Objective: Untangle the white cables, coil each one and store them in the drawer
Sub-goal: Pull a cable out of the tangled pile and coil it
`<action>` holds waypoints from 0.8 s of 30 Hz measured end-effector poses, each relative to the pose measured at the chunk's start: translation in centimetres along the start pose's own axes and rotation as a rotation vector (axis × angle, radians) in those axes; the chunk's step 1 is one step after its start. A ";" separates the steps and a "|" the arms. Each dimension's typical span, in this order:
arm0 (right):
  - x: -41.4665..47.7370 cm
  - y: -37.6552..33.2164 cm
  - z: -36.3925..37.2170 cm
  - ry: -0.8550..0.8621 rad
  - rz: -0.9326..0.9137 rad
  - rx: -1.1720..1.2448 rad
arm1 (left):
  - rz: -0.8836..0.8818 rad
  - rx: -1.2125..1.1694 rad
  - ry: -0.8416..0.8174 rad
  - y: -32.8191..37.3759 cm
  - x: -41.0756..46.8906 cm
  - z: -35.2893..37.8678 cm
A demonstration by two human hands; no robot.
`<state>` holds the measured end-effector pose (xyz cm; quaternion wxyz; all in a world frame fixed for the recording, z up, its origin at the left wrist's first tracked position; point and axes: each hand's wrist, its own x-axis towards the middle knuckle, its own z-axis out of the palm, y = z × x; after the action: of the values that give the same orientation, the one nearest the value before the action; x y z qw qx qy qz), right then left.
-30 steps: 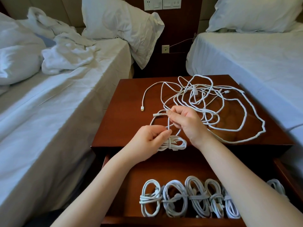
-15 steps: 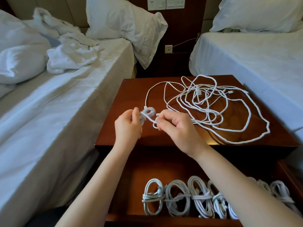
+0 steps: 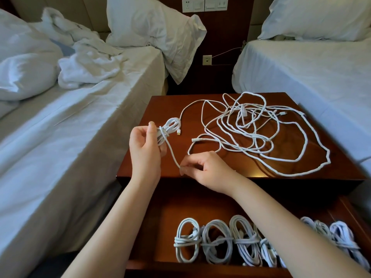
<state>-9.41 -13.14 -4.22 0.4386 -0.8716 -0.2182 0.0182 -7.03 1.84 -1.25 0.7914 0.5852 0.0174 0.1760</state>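
My left hand (image 3: 145,149) grips a small coiled white cable (image 3: 168,128) above the left part of the wooden nightstand top (image 3: 341,157). A loose strand runs down from that coil to my right hand (image 3: 208,169), which pinches its end between thumb and fingertips near the nightstand's front edge. A tangle of white cables (image 3: 251,131) sprawls over the middle and right of the top. Below, the open drawer (image 3: 160,217) holds several coiled white cables (image 3: 216,241) in a row; my right forearm hides part of them.
A bed with rumpled white bedding (image 3: 60,117) lies close on the left and a second bed (image 3: 311,73) on the right. Pillows lean at both heads. Wall sockets (image 3: 204,4) sit on the dark panel behind the nightstand.
My left hand lifted the coil from the front edge up and to the left. My right hand drew the free end down and away from the coil, so the strand is now stretched between both hands.
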 end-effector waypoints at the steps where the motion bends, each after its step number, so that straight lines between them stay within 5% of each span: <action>1: 0.1 0.0 0.0 0.008 0.007 -0.010 | -0.006 -0.049 -0.066 0.4 -0.2 0.0; 7: -0.1 0.8 -1.9 0.169 0.055 -0.058 | -0.076 -0.113 -0.588 0.9 -1.5 -0.5; 13: -0.7 1.0 -3.1 0.234 0.033 -0.121 | -0.267 0.042 -0.867 -0.3 -2.5 -0.3; 18: -0.5 1.2 -3.3 0.380 -0.055 -0.190 | -0.197 0.334 -0.840 -0.5 -2.6 -0.5; 24: -0.7 0.5 -3.6 0.440 -0.072 -0.134 | -0.178 0.593 -0.583 -1.8 -1.6 -0.1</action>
<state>-9.11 -16.36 -2.51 0.4172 -0.8733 -0.1490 -0.2026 -8.09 0.99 -3.24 0.5725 0.8091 -0.1068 -0.0783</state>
